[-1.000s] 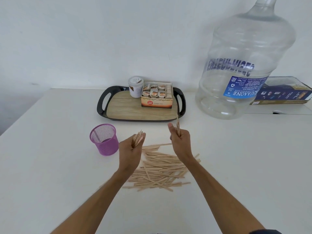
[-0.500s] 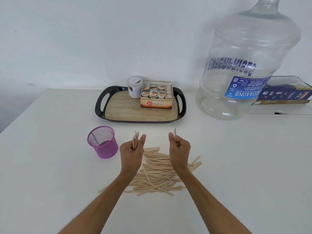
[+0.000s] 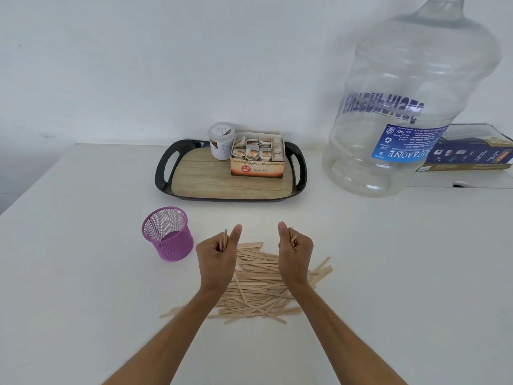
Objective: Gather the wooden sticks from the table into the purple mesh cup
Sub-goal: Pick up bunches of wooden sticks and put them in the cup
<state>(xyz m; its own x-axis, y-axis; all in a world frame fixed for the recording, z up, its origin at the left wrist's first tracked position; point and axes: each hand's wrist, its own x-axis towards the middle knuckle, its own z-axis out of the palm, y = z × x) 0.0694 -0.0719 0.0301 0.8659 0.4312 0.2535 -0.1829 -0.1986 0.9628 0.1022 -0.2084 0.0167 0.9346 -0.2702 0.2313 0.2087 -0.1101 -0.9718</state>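
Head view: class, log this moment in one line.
left hand: grips sticks | right hand: grips sticks | purple mesh cup: upright | pile: remains

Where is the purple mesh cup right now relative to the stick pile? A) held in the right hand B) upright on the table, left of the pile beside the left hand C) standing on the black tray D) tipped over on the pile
B: the purple mesh cup stands upright on the table, left of the stick pile and beside the left hand, clear of the black tray.

place: likely home | cues: tea tray [image 3: 163, 173], water jug [image 3: 410, 101]
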